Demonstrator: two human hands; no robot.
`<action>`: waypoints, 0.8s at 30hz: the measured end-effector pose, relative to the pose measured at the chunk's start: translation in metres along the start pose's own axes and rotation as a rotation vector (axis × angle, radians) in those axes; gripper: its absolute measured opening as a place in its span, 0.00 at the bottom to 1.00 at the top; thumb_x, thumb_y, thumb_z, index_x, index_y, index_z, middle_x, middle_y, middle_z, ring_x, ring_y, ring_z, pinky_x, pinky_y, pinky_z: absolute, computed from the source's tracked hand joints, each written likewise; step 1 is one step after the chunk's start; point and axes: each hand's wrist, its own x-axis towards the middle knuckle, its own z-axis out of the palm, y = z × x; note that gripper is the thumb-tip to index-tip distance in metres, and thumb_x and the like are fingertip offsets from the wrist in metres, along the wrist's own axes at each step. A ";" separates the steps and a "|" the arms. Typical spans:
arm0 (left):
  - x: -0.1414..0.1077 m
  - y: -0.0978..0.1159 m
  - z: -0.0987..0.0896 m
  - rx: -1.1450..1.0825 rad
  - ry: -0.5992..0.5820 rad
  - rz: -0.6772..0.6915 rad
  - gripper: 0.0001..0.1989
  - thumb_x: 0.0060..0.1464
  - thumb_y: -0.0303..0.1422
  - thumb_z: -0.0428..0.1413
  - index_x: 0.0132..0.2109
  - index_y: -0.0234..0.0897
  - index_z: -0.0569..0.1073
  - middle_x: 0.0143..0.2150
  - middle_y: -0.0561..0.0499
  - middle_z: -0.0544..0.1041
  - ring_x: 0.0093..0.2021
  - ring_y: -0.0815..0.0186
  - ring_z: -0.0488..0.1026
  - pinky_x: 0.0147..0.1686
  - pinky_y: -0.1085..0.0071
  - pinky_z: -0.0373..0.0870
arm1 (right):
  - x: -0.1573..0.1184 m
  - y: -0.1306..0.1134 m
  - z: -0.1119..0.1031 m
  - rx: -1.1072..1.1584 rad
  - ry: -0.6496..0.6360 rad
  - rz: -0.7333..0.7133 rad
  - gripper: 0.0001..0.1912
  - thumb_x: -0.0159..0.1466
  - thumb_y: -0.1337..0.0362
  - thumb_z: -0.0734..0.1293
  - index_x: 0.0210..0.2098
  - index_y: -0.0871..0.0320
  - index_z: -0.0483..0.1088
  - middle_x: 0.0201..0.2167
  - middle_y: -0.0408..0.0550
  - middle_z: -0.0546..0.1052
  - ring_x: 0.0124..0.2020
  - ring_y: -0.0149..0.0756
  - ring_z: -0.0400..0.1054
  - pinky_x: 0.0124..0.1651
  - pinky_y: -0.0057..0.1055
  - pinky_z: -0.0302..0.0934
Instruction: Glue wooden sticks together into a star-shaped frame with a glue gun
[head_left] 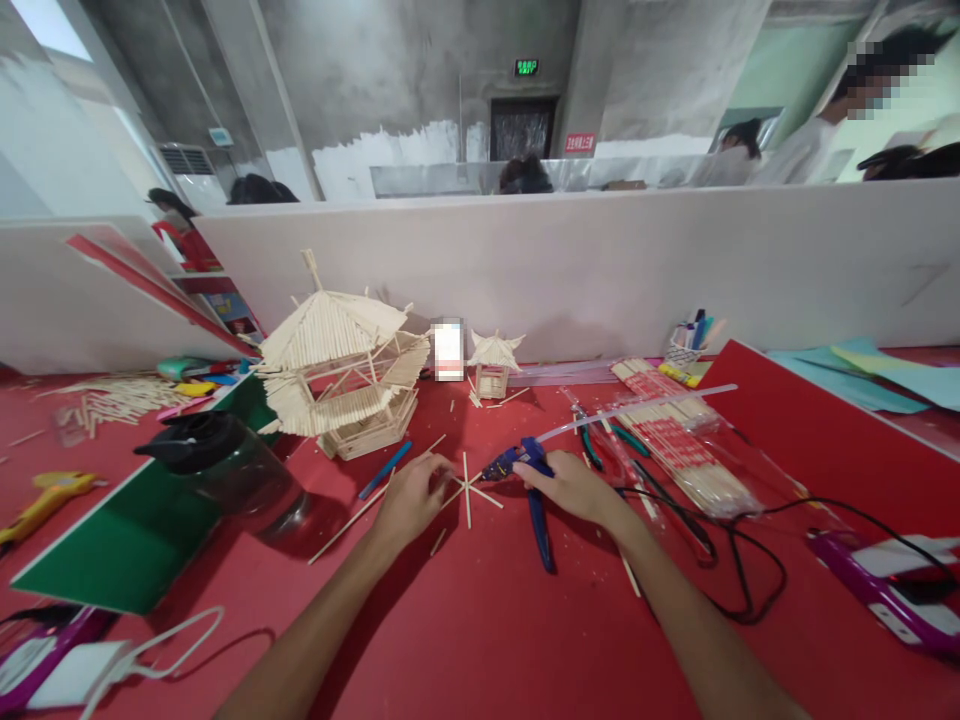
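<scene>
On the red tabletop lies a star of thin wooden sticks (468, 487), its arms meeting in the middle. My left hand (416, 493) is at the star's left side, thumb and fingers pinched around one of its sticks. My right hand (571, 486) grips a blue hot glue gun (534, 470), whose nozzle points left at the star's centre. A long clear glue stick (637, 411) juts from the back of the gun. Whether the nozzle touches the sticks I cannot tell. A blue pen-like rod (385, 470) and a long loose stick (352, 530) lie beyond my left hand.
Behind stand a large stick pavilion (352, 370) and a small one (495, 365). A dark water bottle (232, 470) stands left, by a green board (127, 540). Bundled sticks (682, 440), pliers (589, 445) and a black cable (739, 560) lie right. A white partition (600, 260) runs behind.
</scene>
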 end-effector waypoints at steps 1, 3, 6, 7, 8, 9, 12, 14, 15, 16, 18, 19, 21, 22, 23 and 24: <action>0.000 -0.002 -0.002 -0.003 0.002 0.000 0.08 0.62 0.26 0.51 0.40 0.38 0.76 0.39 0.48 0.78 0.40 0.62 0.73 0.42 0.68 0.67 | 0.000 0.000 0.000 0.007 -0.001 -0.004 0.25 0.66 0.45 0.59 0.24 0.57 0.69 0.23 0.46 0.74 0.29 0.40 0.69 0.32 0.30 0.55; 0.000 -0.003 -0.005 -0.004 -0.010 0.015 0.09 0.61 0.25 0.51 0.40 0.38 0.76 0.39 0.48 0.77 0.40 0.62 0.74 0.42 0.68 0.67 | 0.000 0.001 0.000 0.029 -0.006 -0.014 0.25 0.67 0.45 0.59 0.26 0.57 0.71 0.25 0.47 0.76 0.30 0.41 0.71 0.33 0.31 0.56; -0.004 -0.001 -0.006 0.007 -0.064 0.064 0.09 0.61 0.25 0.51 0.41 0.39 0.76 0.38 0.49 0.77 0.39 0.62 0.74 0.39 0.70 0.66 | 0.001 0.002 0.001 0.051 -0.008 -0.021 0.25 0.67 0.45 0.59 0.26 0.58 0.72 0.26 0.48 0.77 0.30 0.41 0.71 0.34 0.31 0.57; -0.005 0.001 -0.006 0.015 -0.085 0.081 0.09 0.61 0.26 0.51 0.41 0.39 0.77 0.38 0.49 0.76 0.38 0.62 0.74 0.38 0.70 0.65 | 0.001 0.002 0.001 0.050 -0.007 -0.021 0.25 0.67 0.45 0.59 0.27 0.58 0.72 0.26 0.48 0.77 0.30 0.41 0.71 0.34 0.31 0.58; -0.007 0.002 -0.006 0.023 -0.102 0.096 0.09 0.62 0.27 0.51 0.40 0.40 0.77 0.37 0.49 0.76 0.37 0.62 0.73 0.37 0.70 0.65 | 0.002 0.002 0.002 0.045 -0.007 -0.019 0.25 0.67 0.45 0.59 0.27 0.58 0.73 0.26 0.48 0.77 0.30 0.41 0.71 0.34 0.31 0.58; -0.008 0.004 -0.006 0.032 -0.115 0.108 0.09 0.63 0.28 0.51 0.40 0.39 0.77 0.36 0.49 0.76 0.36 0.62 0.73 0.36 0.70 0.64 | 0.002 0.002 0.003 0.040 -0.007 -0.018 0.25 0.67 0.45 0.59 0.27 0.58 0.73 0.26 0.49 0.77 0.30 0.42 0.71 0.34 0.31 0.58; -0.011 0.006 -0.009 0.055 -0.142 0.130 0.10 0.64 0.29 0.50 0.40 0.39 0.77 0.37 0.48 0.76 0.36 0.62 0.74 0.35 0.70 0.64 | 0.003 0.002 0.007 0.030 -0.005 -0.014 0.25 0.67 0.46 0.60 0.27 0.58 0.75 0.27 0.50 0.78 0.32 0.43 0.72 0.36 0.32 0.59; -0.011 0.007 -0.011 0.075 -0.162 0.155 0.11 0.64 0.28 0.49 0.43 0.40 0.77 0.39 0.47 0.77 0.39 0.61 0.75 0.37 0.70 0.65 | 0.003 0.001 0.009 0.026 0.001 -0.014 0.25 0.67 0.46 0.60 0.28 0.58 0.76 0.28 0.51 0.79 0.33 0.44 0.73 0.37 0.33 0.60; -0.011 0.006 -0.012 0.086 -0.171 0.172 0.12 0.64 0.28 0.49 0.45 0.40 0.77 0.40 0.47 0.77 0.41 0.60 0.75 0.39 0.70 0.66 | 0.003 0.001 0.010 0.023 0.005 -0.015 0.25 0.67 0.46 0.60 0.28 0.58 0.76 0.29 0.52 0.80 0.33 0.44 0.73 0.37 0.33 0.60; -0.012 0.006 -0.012 0.098 -0.180 0.190 0.13 0.64 0.28 0.49 0.47 0.40 0.77 0.41 0.46 0.78 0.42 0.60 0.76 0.41 0.70 0.67 | 0.003 0.000 0.011 0.015 0.011 -0.016 0.24 0.67 0.46 0.60 0.28 0.58 0.75 0.29 0.52 0.80 0.33 0.45 0.74 0.37 0.33 0.60; -0.012 0.006 -0.013 0.128 -0.190 0.217 0.14 0.64 0.28 0.49 0.49 0.40 0.77 0.43 0.45 0.78 0.44 0.59 0.76 0.43 0.69 0.67 | 0.003 -0.001 0.012 -0.001 0.023 -0.024 0.24 0.67 0.46 0.60 0.28 0.58 0.75 0.29 0.53 0.80 0.34 0.45 0.74 0.37 0.32 0.59; -0.012 0.006 -0.013 0.144 -0.194 0.223 0.14 0.64 0.28 0.48 0.50 0.40 0.77 0.43 0.45 0.78 0.45 0.59 0.76 0.43 0.68 0.67 | 0.003 -0.001 0.013 -0.006 0.028 -0.030 0.24 0.68 0.46 0.60 0.28 0.58 0.74 0.30 0.53 0.80 0.34 0.44 0.74 0.37 0.32 0.59; -0.011 0.006 -0.012 0.177 -0.202 0.225 0.14 0.65 0.28 0.48 0.51 0.40 0.77 0.44 0.44 0.79 0.45 0.58 0.76 0.43 0.67 0.68 | 0.003 -0.001 0.014 -0.012 0.036 -0.038 0.23 0.68 0.47 0.60 0.28 0.57 0.74 0.30 0.53 0.80 0.35 0.44 0.74 0.37 0.32 0.58; -0.011 0.006 -0.012 0.190 -0.204 0.223 0.14 0.65 0.29 0.48 0.50 0.39 0.77 0.44 0.44 0.79 0.45 0.58 0.76 0.43 0.67 0.68 | 0.003 -0.001 0.015 -0.013 0.037 -0.039 0.23 0.68 0.47 0.60 0.28 0.57 0.73 0.30 0.53 0.80 0.35 0.44 0.74 0.37 0.32 0.58; -0.011 0.006 -0.012 0.196 -0.206 0.222 0.14 0.65 0.29 0.48 0.50 0.39 0.77 0.44 0.44 0.79 0.45 0.58 0.76 0.42 0.67 0.68 | 0.003 0.000 0.016 -0.014 0.038 -0.036 0.23 0.68 0.47 0.60 0.29 0.57 0.73 0.31 0.53 0.80 0.35 0.43 0.74 0.37 0.31 0.58; -0.011 0.007 -0.011 0.198 -0.205 0.222 0.14 0.65 0.29 0.48 0.50 0.39 0.77 0.44 0.44 0.79 0.44 0.58 0.76 0.42 0.68 0.68 | 0.004 0.000 0.017 -0.016 0.037 -0.033 0.23 0.68 0.46 0.60 0.29 0.57 0.73 0.31 0.53 0.80 0.35 0.43 0.74 0.38 0.31 0.58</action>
